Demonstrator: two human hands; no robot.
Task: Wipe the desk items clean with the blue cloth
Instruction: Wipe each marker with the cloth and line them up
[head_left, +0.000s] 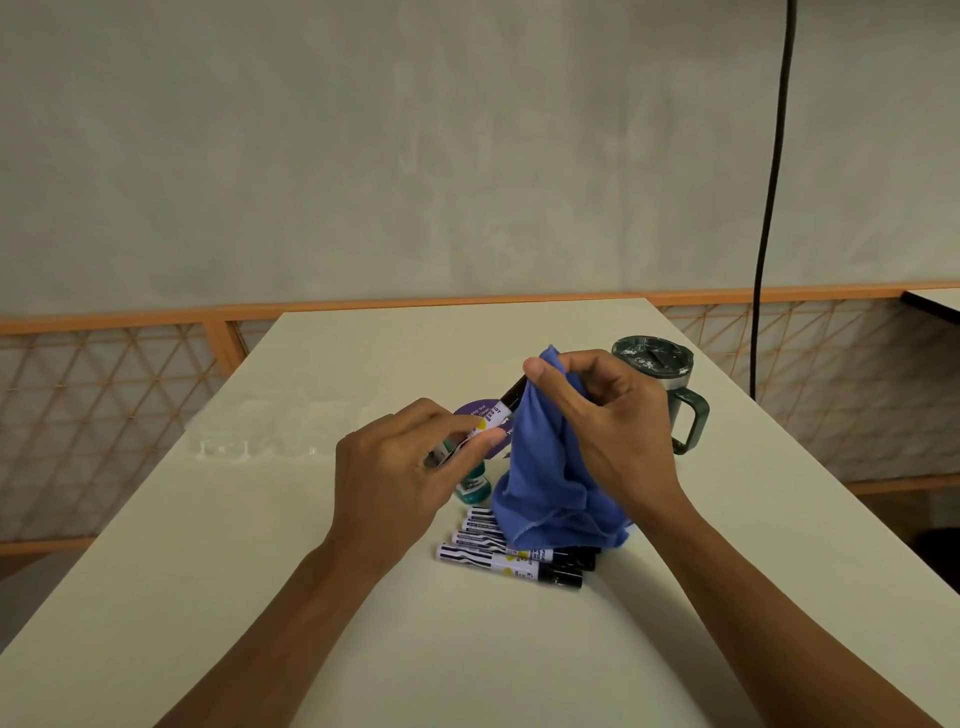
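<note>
- table (260, 597): pale, carries all items, which cluster mid-table, slightly R of centre.
- cloth (545, 478): blue, bunched, held up off the table. Top end is wrapped over the dark cap end of the marker. Lower hem hangs onto the marker row.
- mug (660, 384): dark green w/ lid + handle, upright, far R, apart from cloth, no hand on it. Pale flecks on the lid could be dirt or pattern, can't tell. Prob. not wiped yet.
- R hand (602, 415): fingers curled, thumb + fingers pinching the cloth round the marker's upper end.
- L hand (400, 467): thumb + fingers pinch the marker's lower barrel, holding it steady.
- marker row (498, 556): several lying side by side on the table, caps to the R, upper ones partly under the hem. Neat row suggests already wiped + set down, but can't confirm.
- marker (501, 408): in the air between both hands, tilted, cap end up-R inside the cloth. This is the wipe in progress, so the task looks roughly mid-way.
- bottle (472, 488): small, teal, on the table just below the L hand, mostly hidden. Prob. left to do.
- disc (478, 408): purple, white text, behind the marker, mostly hidden. Can't tell what it is or if it's wiped.
</note>
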